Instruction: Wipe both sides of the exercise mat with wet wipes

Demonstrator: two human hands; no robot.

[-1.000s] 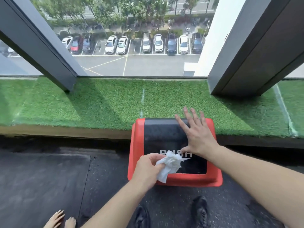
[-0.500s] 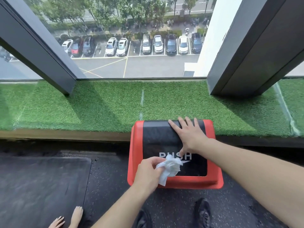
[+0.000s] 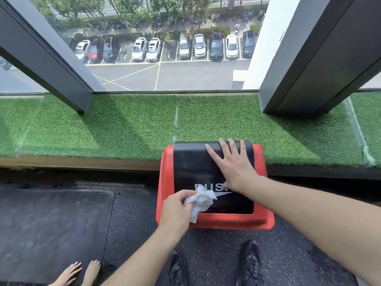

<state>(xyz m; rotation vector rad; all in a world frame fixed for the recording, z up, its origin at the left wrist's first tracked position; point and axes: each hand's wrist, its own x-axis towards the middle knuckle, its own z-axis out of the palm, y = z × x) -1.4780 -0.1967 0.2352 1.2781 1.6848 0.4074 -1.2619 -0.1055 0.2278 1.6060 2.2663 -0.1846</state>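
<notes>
My left hand (image 3: 175, 213) grips a crumpled white wet wipe (image 3: 201, 200) over the lower part of a red bin (image 3: 266, 220) with a black swing lid (image 3: 191, 164) marked PUSH. My right hand (image 3: 233, 164) lies flat with straight fingers on the upper part of that lid, pressing it. The dark exercise mat (image 3: 51, 226) lies flat on the floor at the lower left, apart from both my hands.
Another person's hands (image 3: 80, 271) rest on the mat's near edge at the bottom left. My two black shoes (image 3: 250, 263) stand on the speckled floor in front of the bin. Behind the bin runs a ledge of green turf (image 3: 123, 129) below the window.
My right hand has slid up the lid toward its far edge. The left hand with the wipe has stayed over the bin's lower part. The other person's hands moved right along the mat.
</notes>
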